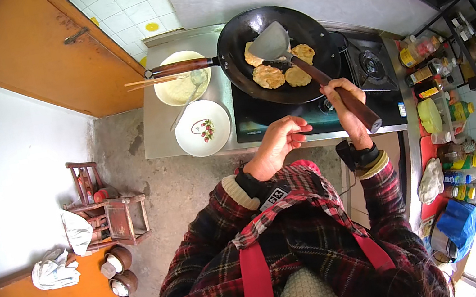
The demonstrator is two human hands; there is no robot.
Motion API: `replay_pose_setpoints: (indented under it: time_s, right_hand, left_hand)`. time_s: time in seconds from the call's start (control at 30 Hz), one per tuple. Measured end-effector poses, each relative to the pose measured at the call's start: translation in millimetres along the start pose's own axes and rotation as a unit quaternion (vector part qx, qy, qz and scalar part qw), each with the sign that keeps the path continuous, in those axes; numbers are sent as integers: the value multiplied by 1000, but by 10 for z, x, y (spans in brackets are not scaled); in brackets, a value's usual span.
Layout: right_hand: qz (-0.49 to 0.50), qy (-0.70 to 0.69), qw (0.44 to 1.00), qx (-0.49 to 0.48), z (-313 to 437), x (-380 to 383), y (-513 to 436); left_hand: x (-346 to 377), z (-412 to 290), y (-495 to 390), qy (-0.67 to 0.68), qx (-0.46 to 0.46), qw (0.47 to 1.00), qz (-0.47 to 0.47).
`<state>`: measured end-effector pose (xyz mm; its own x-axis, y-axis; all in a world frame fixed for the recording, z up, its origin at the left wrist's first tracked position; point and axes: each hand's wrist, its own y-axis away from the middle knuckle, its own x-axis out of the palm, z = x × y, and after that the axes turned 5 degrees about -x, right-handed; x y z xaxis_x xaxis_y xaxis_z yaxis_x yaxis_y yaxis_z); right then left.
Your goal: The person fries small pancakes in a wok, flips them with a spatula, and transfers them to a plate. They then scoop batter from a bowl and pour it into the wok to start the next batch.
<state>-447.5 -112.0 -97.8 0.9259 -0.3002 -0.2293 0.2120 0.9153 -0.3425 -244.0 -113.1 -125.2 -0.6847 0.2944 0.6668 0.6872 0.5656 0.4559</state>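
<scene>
My right hand [345, 95] grips the wooden handle of a metal wok spatula [271, 43]. Its blade is over a black wok [242, 30] and partly covers the browned patties [268, 77] lying there. My left hand [281, 141] is in front of the cooktop's edge, fingers curled and apart, holding nothing. Left of the wok, under its wooden side handle, stands a white bowl of pale batter [172, 94] with a spoon [198, 79] in it and chopsticks [156, 81] across it. A white plate with a printed floral pattern [190, 130] lies nearer to me.
The wok stands on a black gas cooktop [252, 120]; a second burner [370, 65] is at its right. Bottles and jars [420, 54] crowd the right counter beside a blue bag [458, 222]. Wooden chairs [124, 219] stand on the floor at left, near an orange door [38, 54].
</scene>
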Motion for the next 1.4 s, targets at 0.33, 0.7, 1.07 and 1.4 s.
replay_pose_setpoints:
  time_s: [0.33, 0.7, 1.07, 1.4]
  right_hand:
    - [-101, -9, 991, 88, -134, -105, 3]
    - [47, 249, 952, -170, 103, 24, -53]
    - [268, 465, 752, -382, -172, 308, -412]
    - [35, 22, 997, 67, -185, 156, 468]
  left_hand:
    - [-181, -328, 47, 62, 25, 998, -15]
    - [298, -342, 107, -35, -122, 985, 117]
    - [307, -143, -55, -136, 4, 990, 37]
    - [-57, 294, -23, -17, -23, 996, 86]
